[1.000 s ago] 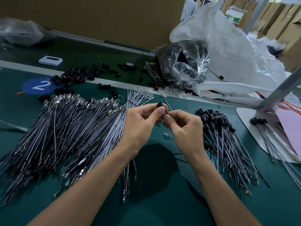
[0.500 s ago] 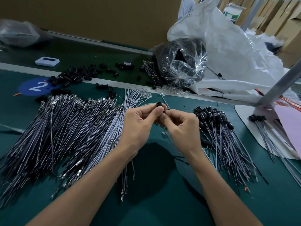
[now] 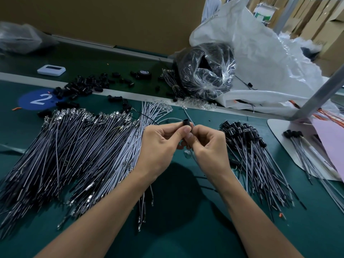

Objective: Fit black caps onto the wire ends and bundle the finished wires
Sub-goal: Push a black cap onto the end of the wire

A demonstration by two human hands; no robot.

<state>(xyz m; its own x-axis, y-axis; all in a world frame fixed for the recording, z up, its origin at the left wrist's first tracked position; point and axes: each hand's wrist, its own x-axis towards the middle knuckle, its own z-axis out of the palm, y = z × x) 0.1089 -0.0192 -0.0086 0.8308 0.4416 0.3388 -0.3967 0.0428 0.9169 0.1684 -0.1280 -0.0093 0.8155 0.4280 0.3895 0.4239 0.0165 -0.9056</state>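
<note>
Over the middle of the desk (image 3: 186, 229), the left hand (image 3: 160, 146) pinches a black cap (image 3: 186, 122) between thumb and forefinger. The right hand (image 3: 210, 148) touches it, its curled fingers pinching a thin wire (image 3: 194, 159) just under the cap. Bare wires (image 3: 74, 149) fan toward the left edge, capped wires (image 3: 251, 155) lie toward the right edge, and loose caps (image 3: 81, 86) sit scattered near the far edge.

Cap (image 3: 185, 122) sits in the fingers (image 3: 182, 130); uncapped wires (image 3: 74, 155) spread left of them, capped wires (image 3: 255, 157) right, loose caps (image 3: 83, 86) behind-left, bag (image 3: 204, 71) behind, all on the table (image 3: 186, 231).
</note>
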